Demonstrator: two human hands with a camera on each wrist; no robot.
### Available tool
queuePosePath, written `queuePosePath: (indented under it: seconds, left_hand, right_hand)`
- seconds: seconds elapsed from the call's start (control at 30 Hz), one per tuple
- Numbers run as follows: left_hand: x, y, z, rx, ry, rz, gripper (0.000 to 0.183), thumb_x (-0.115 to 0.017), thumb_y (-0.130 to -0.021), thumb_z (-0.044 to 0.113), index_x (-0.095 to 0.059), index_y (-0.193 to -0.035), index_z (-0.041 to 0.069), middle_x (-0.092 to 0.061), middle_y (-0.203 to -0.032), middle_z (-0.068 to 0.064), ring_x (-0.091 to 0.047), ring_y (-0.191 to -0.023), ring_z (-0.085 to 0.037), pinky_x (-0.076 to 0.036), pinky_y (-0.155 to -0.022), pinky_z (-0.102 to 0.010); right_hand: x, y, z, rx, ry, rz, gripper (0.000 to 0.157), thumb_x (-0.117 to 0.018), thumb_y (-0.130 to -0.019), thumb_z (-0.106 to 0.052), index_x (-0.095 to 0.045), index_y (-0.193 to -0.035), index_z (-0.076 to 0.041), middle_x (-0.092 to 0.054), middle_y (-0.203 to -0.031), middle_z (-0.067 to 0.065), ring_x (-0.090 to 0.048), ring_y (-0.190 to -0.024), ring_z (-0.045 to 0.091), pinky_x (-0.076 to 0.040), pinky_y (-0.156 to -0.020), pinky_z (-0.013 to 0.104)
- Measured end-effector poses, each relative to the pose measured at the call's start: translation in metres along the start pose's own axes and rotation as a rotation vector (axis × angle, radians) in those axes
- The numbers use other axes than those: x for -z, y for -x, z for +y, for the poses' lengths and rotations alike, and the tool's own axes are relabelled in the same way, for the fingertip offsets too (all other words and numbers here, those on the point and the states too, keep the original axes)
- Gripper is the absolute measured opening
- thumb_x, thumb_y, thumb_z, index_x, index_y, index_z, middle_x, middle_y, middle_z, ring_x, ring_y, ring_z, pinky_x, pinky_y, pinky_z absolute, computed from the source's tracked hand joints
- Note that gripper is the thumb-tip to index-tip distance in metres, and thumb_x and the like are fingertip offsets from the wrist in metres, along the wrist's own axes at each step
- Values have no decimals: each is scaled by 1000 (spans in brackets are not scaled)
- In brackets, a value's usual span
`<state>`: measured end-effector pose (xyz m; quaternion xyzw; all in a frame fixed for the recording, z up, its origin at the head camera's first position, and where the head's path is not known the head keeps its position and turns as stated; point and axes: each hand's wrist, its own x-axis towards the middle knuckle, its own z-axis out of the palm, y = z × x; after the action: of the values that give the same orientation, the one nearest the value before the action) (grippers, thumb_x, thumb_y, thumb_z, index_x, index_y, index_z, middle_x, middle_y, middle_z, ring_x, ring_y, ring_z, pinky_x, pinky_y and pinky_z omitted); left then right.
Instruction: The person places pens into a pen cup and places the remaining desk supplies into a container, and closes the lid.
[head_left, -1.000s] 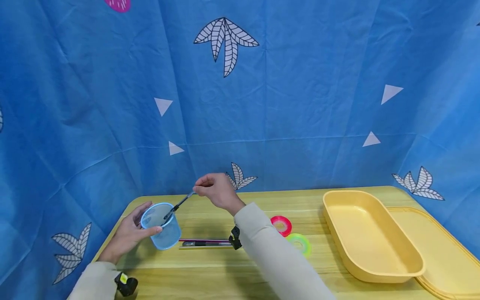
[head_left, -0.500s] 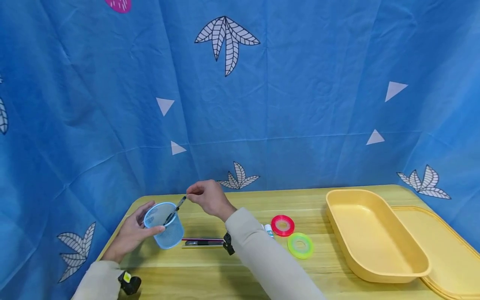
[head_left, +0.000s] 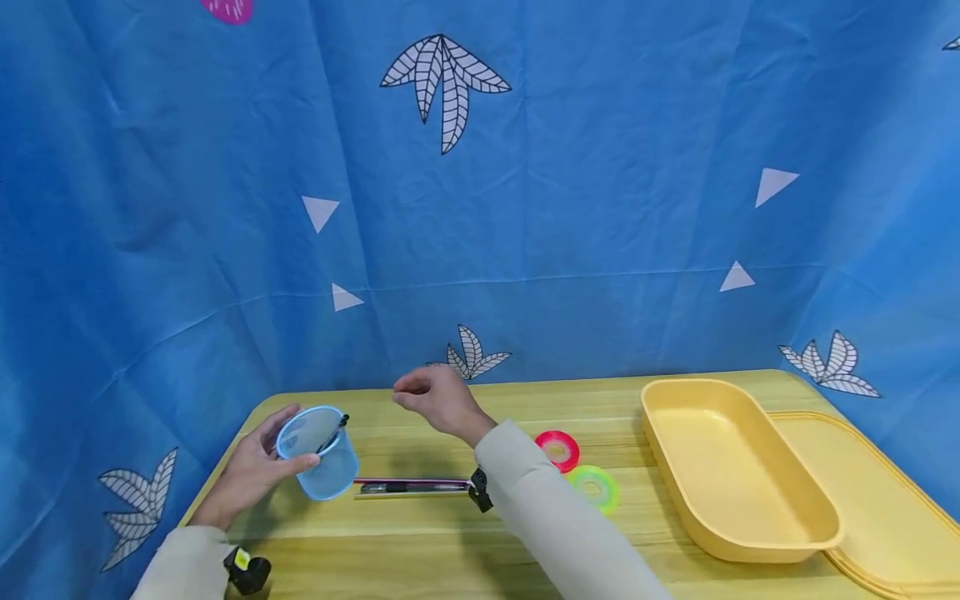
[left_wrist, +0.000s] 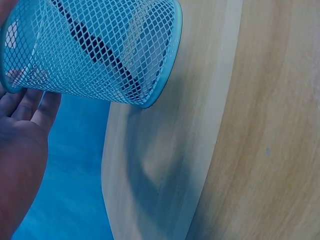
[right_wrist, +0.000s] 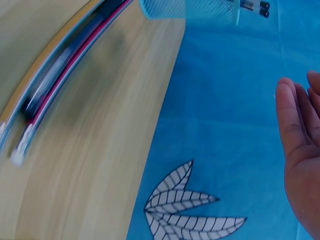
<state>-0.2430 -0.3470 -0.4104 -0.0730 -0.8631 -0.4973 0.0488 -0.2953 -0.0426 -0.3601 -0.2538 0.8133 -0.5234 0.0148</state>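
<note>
Head view: my left hand (head_left: 258,462) grips the mesh cup (head_left: 330,475) at left; my right hand (head_left: 438,404), fingers loose, pinches nothing. Some pens are in; a pen and pencils (head_left: 405,487) lying right of the cup remain outside.

Left wrist: a dark pen slants inside the mesh.

Right wrist: two pen ends (right_wrist: 260,6) poke past the rim.

Grips in the left hand (head_left: 253,468) a light-blue cylindrical mesh cup (head_left: 333,477) with at least one slim black pen (head_left: 341,425) inside; holds the right hand (head_left: 442,404) nearby.
</note>
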Motion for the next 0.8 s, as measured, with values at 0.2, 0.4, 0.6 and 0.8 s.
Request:
queuePosePath:
  seconds: [0.2, 0.4, 0.6, 0.8]
  left_hand:
    - [1, 1, -1, 9, -15, 6, 89, -79, -88, 16, -24, -155, -3, -39, -149, -28, -48, -125, -26, -40, -89, -6]
    - [1, 2, 1, -14, -21, 12, 88, -79, -88, 16, -25, -154, -5, -40, -147, -30, -46, -112, 4, -39, -89, -5]
    - [1, 1, 1, -35, -33, 19, 86, -78, -88, 14, -26, -153, -7, -42, -145, -31, -46, -110, 6, -38, -89, -4]
    - [-2, 0, 2, -24, -53, 16, 87, -79, -88, 16, -26, -152, -7, -44, -142, -29, -51, -117, -13, -42, -87, -7]
  right_hand:
    - [13, 10, 9, -5, -6, -2, 16, -69, -96, -17, -76, -109, -12, -71, -104, -2, -65, -95, 13, -55, -79, 29]
    - [23, 19, 20, 1, -9, 12, 16, -70, -96, -16, -76, -109, -10, -71, -105, 0, -65, -95, 14, -55, -81, 30]
    - [29, 28, 31, 12, 25, 19, 16, -70, -95, -15, -76, -108, -8, -73, -103, 2, -67, -93, 14, -55, -79, 28]
    - [37, 36, 44, -18, 13, 19, 16, -71, -94, -15, -76, -107, -6, -73, -101, 3, -67, -91, 15, -56, -77, 28]
